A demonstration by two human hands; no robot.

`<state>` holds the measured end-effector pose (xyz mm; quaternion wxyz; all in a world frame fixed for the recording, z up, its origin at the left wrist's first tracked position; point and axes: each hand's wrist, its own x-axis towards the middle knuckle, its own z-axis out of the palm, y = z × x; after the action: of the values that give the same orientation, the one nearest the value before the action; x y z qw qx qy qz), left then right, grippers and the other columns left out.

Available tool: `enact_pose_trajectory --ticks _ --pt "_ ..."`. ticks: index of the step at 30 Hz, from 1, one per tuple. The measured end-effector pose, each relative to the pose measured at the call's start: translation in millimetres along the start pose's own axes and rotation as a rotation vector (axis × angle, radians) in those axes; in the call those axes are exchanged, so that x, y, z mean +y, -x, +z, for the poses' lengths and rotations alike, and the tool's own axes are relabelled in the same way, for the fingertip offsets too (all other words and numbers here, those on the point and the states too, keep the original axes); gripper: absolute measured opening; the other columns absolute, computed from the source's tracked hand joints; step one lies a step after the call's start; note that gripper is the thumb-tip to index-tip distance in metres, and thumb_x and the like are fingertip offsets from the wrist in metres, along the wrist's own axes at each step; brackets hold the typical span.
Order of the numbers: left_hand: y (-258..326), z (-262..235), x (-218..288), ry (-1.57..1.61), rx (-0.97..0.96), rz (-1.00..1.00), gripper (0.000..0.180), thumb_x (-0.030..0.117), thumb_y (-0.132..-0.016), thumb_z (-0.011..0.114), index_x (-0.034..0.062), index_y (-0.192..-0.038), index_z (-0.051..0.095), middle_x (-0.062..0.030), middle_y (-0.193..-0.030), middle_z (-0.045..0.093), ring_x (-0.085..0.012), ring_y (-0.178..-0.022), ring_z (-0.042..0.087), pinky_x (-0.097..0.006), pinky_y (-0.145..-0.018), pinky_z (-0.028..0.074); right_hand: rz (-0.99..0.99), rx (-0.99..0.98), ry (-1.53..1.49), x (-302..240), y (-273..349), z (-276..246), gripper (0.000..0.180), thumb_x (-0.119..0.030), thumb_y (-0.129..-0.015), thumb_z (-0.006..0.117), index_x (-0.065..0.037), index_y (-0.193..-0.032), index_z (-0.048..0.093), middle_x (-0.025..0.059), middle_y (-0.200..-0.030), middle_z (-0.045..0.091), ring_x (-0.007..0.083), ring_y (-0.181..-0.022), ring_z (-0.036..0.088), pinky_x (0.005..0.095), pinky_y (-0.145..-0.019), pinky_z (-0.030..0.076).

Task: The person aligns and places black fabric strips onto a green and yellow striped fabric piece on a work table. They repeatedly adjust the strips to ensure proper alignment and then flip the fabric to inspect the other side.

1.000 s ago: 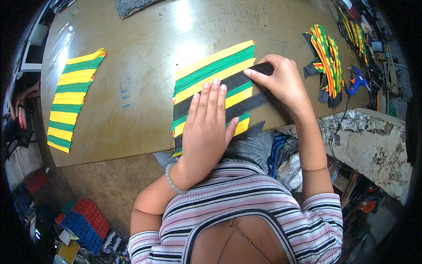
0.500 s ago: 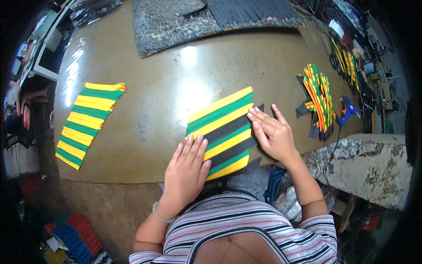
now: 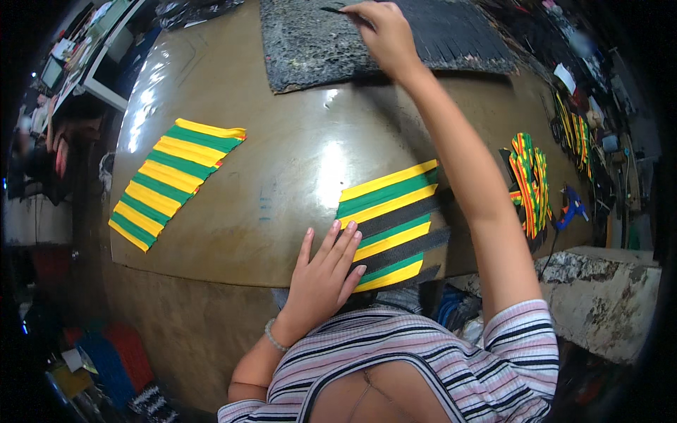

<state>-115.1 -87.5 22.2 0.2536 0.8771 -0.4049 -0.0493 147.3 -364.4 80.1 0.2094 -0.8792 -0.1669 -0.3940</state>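
Observation:
My left hand [image 3: 326,271] lies flat, fingers stretched, over the left edge of a striped strip panel [image 3: 388,204]. The panel is made of yellow, green and black bands, and some black ends stick out past its right edge. My right arm reaches far forward over the table. At its end my right hand [image 3: 384,32] is closed in a pinch above the grey felt mat [image 3: 303,63]. A thin black object [image 3: 333,10] pokes out from its fingertips; its kind is too small to make out.
On the left of the brown table [image 3: 233,247] lies a yellow and green striped panel [image 3: 176,180]. At the right are a bundle of multicoloured strips [image 3: 525,187] and a blue glue gun [image 3: 571,208] with a cord. A black slitted sheet [image 3: 458,35] covers part of the mat.
My right hand has left the panel's right edge and reached forward to the mat, pinching a thin black object. My left hand stays on the panel. The whole view has shifted slightly.

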Motion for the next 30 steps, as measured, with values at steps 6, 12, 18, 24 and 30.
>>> enact_pose_trajectory --ticks 6,12,18,24,30 --pt "-5 -11 -3 0.076 -0.021 -0.009 0.042 0.021 -0.102 0.055 0.0031 -0.140 0.057 -0.0126 -0.150 0.054 -0.0327 -0.142 0.045 -0.056 -0.119 0.026 0.668 -0.266 -0.952 -139 115 -124 0.026 -0.006 -0.093 0.070 -0.002 -0.119 0.072 0.0068 -0.103 0.077 0.0093 -0.077 0.062 0.0230 -0.067 0.048" --pt "-12 -9 14 -0.029 0.060 -0.060 0.040 0.022 -0.093 0.070 0.0053 -0.128 0.065 -0.0120 -0.143 0.057 -0.0337 -0.138 0.047 -0.054 -0.116 0.031 1.102 0.001 -0.998 -137 142 -170 0.026 -0.020 -0.099 0.070 0.000 -0.117 0.071 -0.0026 -0.073 0.064 -0.0011 -0.052 0.043 0.0175 -0.046 0.032" --pt "-21 -15 25 0.055 0.148 0.019 0.034 0.002 -0.087 0.070 0.0064 -0.121 0.070 -0.0099 -0.131 0.062 -0.0335 -0.123 0.055 -0.048 -0.106 0.040 0.281 0.172 0.125 -164 165 -197 0.058 0.006 -0.076 0.072 -0.011 -0.132 0.071 0.0031 -0.072 0.050 0.0127 -0.057 0.046 0.0297 -0.051 0.041" --pt "-22 -4 35 1.266 0.133 -0.426 0.022 0.009 -0.101 0.064 -0.0018 -0.119 0.069 -0.0104 -0.100 0.072 -0.0167 -0.089 0.069 -0.030 -0.077 0.055 0.247 -0.105 0.116 -182 213 -159 0.075 0.006 -0.069 0.072 -0.019 -0.140 0.066 0.0042 -0.071 0.046 0.0200 -0.057 0.050 0.0355 -0.053 0.047" --pt "-19 -2 28 1.488 -0.003 -0.583 0.020 0.010 -0.101 0.066 -0.0054 -0.113 0.070 -0.0054 -0.093 0.071 -0.0090 -0.069 0.064 -0.021 -0.060 0.053 0.266 -0.239 0.042 -188 241 -161 0.068 0.005 -0.069 0.072 -0.012 -0.134 0.068 0.0058 -0.080 0.056 0.0226 -0.063 0.054 0.0336 -0.057 0.050"
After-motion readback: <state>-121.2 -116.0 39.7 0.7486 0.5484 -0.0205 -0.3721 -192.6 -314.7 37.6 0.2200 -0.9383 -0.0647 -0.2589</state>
